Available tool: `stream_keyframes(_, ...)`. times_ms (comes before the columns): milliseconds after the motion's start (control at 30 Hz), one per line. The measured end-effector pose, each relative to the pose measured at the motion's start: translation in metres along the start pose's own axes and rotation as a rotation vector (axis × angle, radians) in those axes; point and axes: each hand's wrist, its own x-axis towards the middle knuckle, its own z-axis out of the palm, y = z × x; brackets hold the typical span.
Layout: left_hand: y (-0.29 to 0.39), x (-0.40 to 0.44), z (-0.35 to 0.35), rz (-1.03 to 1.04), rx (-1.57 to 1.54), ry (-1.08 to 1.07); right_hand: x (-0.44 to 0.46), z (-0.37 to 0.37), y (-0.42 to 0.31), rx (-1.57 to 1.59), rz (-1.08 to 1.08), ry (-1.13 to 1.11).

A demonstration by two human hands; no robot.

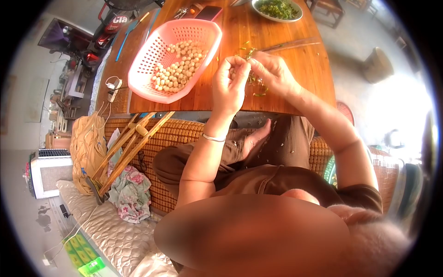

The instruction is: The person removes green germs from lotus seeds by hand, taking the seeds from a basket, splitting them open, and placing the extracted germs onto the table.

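Over the wooden table, my left hand and my right hand meet at the fingertips. Both are closed in a pinch. Bits of green show at the fingertips, but what the fingers hold is too small to make out. Green scraps lie on the table under and around the hands. A pink perforated basket, left of my left hand, holds many small round pale-tan balls. Beyond my right hand lies a long narrow brown strip; I cannot tell its kind.
A plate of chopped greens stands at the table's far edge, near a dark phone. A blue-handled brush-like tool and a white power strip lie left. Wooden crutches lean on the woven bench.
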Motion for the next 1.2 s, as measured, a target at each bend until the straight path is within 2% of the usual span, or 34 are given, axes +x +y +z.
stream_keyframes(33,0.0,-0.001,-0.001,-0.001,0.001,0.002,0.0,0.0,-0.003,-0.182,-0.087,0.055)
stream_keyframes(133,0.003,-0.001,-0.006,-0.05,0.05,-0.04,0.0,-0.001,0.001,-0.134,-0.055,0.019)
stream_keyframes(167,0.004,-0.001,-0.007,-0.097,-0.076,-0.079,0.0,-0.002,0.003,-0.134,-0.054,0.02)
stream_keyframes(200,0.004,-0.001,-0.007,-0.144,-0.203,-0.118,0.0,-0.004,0.004,0.081,0.106,-0.076)
stream_keyframes(233,0.004,-0.001,-0.007,-0.145,-0.203,-0.117,0.0,-0.005,0.005,0.297,0.266,-0.172)
stream_keyframes(267,0.005,-0.002,-0.007,-0.19,-0.335,-0.147,0.0,-0.005,0.005,0.297,0.266,-0.173)
stream_keyframes(300,0.005,-0.002,-0.008,-0.236,-0.467,-0.177,0.002,-0.004,-0.002,0.429,0.32,-0.187)
stream_keyframes(367,0.002,-0.002,-0.01,-0.27,-0.532,-0.183,0.004,-0.006,-0.02,0.604,0.383,-0.193)
stream_keyframes(500,-0.001,-0.004,-0.011,-0.347,-0.608,-0.113,0.006,-0.01,-0.003,0.425,0.311,-0.113)
stream_keyframes(567,-0.005,-0.003,-0.013,-0.351,-0.564,-0.071,0.007,-0.007,-0.009,0.34,0.263,-0.002)
stream_keyframes(700,-0.002,0.0,-0.009,-0.369,-0.443,0.084,0.008,-0.009,-0.006,0.195,0.361,0.084)
stream_keyframes(767,-0.003,0.002,-0.01,-0.38,-0.422,0.087,0.008,-0.005,0.002,0.228,0.192,0.111)
stream_keyframes(800,-0.004,0.003,-0.011,-0.388,-0.403,0.09,0.007,-0.003,0.003,0.229,0.193,0.111)
stream_keyframes(867,-0.006,0.005,-0.01,-0.416,-0.417,0.097,0.004,-0.001,0.005,0.111,0.145,-0.037)
stream_keyframes(933,-0.004,0.005,-0.01,-0.443,-0.428,0.106,0.004,0.0,0.01,0.05,0.076,-0.009)
stream_keyframes(1000,-0.001,0.007,-0.013,-0.458,-0.356,0.103,0.006,0.001,0.012,-0.136,0.021,0.198)
stream_keyframes(1033,-0.001,0.007,-0.014,-0.458,-0.352,0.103,0.006,0.001,0.012,-0.133,0.02,0.2)
stream_keyframes(1100,0.0,0.006,-0.016,-0.397,-0.245,0.08,0.007,-0.001,0.006,0.019,0.165,0.151)
stream_keyframes(1133,0.0,0.006,-0.015,-0.398,-0.242,0.083,0.006,-0.003,-0.001,0.023,0.166,0.149)
stream_keyframes(1200,0.002,0.007,-0.01,-0.327,-0.171,0.136,0.006,-0.007,-0.017,0.033,0.466,0.027)
